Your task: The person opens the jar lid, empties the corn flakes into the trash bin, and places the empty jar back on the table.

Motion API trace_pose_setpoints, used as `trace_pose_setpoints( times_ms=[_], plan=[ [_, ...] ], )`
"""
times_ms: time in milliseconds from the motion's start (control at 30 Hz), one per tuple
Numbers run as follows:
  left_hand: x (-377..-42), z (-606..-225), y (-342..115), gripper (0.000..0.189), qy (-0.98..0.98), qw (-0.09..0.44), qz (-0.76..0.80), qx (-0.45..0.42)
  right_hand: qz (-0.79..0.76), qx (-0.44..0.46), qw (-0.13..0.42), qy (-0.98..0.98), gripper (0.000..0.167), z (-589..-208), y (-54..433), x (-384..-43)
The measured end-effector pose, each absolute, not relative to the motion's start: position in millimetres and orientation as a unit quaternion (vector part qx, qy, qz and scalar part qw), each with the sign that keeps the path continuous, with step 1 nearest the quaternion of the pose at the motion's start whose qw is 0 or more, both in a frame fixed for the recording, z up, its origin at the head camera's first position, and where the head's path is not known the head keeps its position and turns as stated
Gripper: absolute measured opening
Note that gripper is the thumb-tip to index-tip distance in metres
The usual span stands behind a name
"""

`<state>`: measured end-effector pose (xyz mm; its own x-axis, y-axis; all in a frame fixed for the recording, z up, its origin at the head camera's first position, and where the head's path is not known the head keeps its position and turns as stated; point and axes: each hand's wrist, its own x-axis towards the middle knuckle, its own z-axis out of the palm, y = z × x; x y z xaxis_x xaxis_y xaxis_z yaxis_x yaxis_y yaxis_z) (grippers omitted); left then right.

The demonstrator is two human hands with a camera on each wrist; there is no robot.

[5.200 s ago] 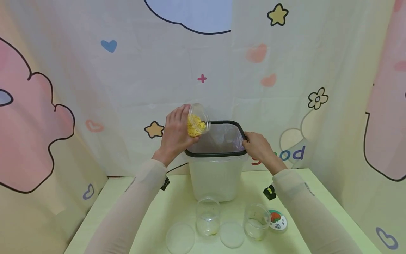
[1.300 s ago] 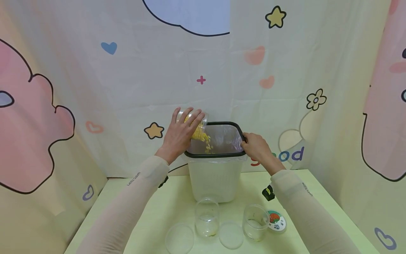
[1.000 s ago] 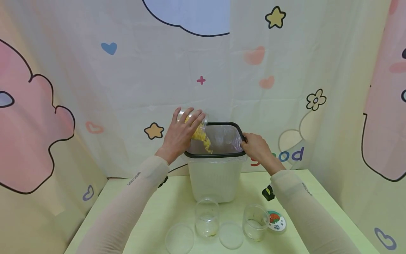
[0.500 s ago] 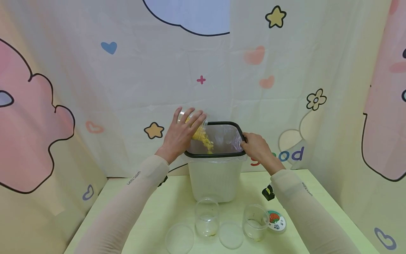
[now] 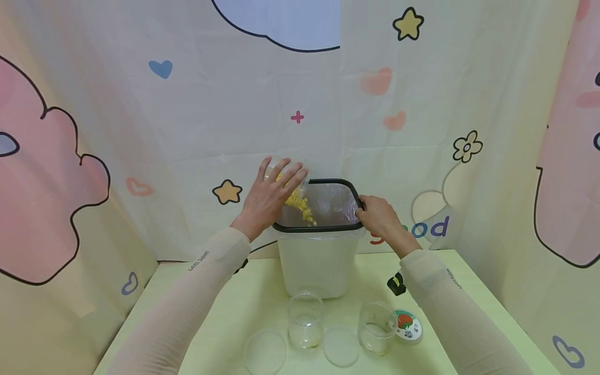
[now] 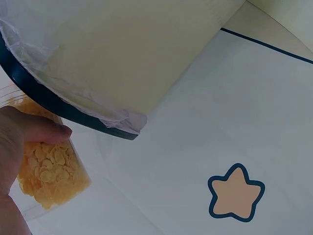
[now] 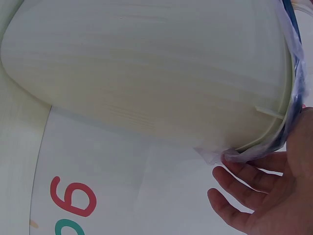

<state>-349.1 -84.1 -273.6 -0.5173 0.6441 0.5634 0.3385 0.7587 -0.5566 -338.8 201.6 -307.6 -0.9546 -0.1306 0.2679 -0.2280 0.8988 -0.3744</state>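
A white bin [image 5: 316, 268] with a black rim [image 5: 323, 228] and a thin clear plastic liner [image 5: 349, 208] stands at the back of the table. My left hand [image 5: 263, 202] grips a clear plastic jar [image 6: 78, 178] of yellow flakes, mouth tipped down over the bin's left side. Yellow flakes [image 5: 307, 212] spill from the mouth into the bin opening. In the left wrist view the thumb lies across the jar, and many flakes [image 6: 51, 166] still fill its base end. My right hand [image 5: 378, 214] holds the bin's right rim, liner caught under the fingers [image 7: 249, 176].
Two clear jars [image 5: 306, 317] [image 5: 376, 330] stand in front of the bin, with bits of residue inside. Two clear lids [image 5: 265, 352] [image 5: 341, 347] lie flat by them, and a lid with a strawberry print [image 5: 409, 326] sits at right. A black clip [image 5: 397, 284] is near my right forearm.
Over these seconds my left hand has turned the jar from sideways to mouth-down, and flakes that lay inside now pour out. My right hand has kept its place on the rim.
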Motion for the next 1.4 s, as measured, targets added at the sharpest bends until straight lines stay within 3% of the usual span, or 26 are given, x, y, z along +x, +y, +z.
trace_pose_setpoints(
  times_ms=[1400],
  plan=[
    [-347.2,-270.0,-80.5,0.106,-0.826,0.381,0.288,-0.3,0.206,0.093,0.115,-0.967,0.053,-307.2,201.0,-338.1]
  ],
)
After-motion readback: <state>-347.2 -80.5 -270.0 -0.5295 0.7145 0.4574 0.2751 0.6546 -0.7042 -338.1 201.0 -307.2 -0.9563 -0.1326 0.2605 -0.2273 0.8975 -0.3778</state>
